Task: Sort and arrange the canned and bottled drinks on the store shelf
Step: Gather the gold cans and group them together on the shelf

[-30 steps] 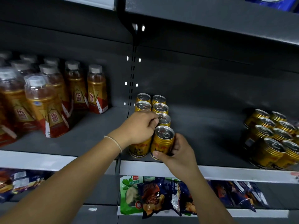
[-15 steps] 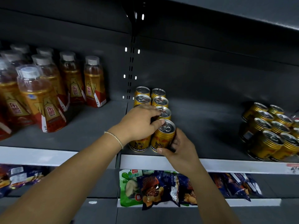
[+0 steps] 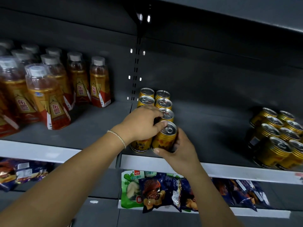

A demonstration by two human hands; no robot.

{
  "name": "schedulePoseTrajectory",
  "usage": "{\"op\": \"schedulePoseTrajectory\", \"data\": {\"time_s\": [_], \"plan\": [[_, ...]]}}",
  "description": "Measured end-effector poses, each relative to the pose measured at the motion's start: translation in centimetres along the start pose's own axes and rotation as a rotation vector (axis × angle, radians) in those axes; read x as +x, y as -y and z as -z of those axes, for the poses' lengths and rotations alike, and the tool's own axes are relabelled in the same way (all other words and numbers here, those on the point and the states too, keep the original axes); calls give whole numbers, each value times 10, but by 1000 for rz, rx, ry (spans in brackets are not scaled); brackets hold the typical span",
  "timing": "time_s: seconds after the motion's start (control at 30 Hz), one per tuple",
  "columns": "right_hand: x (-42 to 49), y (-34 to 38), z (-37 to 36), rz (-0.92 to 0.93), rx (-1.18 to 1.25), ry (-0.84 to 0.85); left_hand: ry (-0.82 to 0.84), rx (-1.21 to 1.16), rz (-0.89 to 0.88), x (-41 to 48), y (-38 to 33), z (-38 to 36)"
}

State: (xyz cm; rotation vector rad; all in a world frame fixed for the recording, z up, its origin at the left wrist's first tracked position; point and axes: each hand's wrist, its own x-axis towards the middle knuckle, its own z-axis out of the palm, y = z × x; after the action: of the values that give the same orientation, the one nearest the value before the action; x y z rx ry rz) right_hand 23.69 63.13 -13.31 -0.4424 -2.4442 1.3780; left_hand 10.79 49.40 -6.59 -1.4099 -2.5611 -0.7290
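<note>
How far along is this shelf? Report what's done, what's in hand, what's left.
Done: bottles stand grouped at the left, and a double row of cans runs forward from the back panel. In hand: the left hand grips the front left can from above, and the right hand holds the front right can. Left: the can cluster at the right may need straightening.

Dim scene. Light comes from the front and above; the back of the shelf point(image 3: 91, 126) lies in deep shadow. Small glints on tops of cans point(image 3: 168, 129) and caps of bottles point(image 3: 36, 72). Wide-angle bending at the edges. Bottles and packs point(image 3: 157, 192) are soft, slightly blurred.
</note>
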Motion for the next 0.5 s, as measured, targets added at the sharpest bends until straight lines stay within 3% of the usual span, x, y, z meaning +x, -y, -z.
{"op": "schedulePoseTrajectory", "data": {"time_s": [0.2,0.37,0.5], "plan": [[0,-4,-2,-8,46,-66,84,130,54,13,-17,7],[-14,-1,27,-3,60,29,-14,256,12,32,-58,-7],[-31,-8,95,50,25,-228,-7,186,-34,48,-98,-30]]}}
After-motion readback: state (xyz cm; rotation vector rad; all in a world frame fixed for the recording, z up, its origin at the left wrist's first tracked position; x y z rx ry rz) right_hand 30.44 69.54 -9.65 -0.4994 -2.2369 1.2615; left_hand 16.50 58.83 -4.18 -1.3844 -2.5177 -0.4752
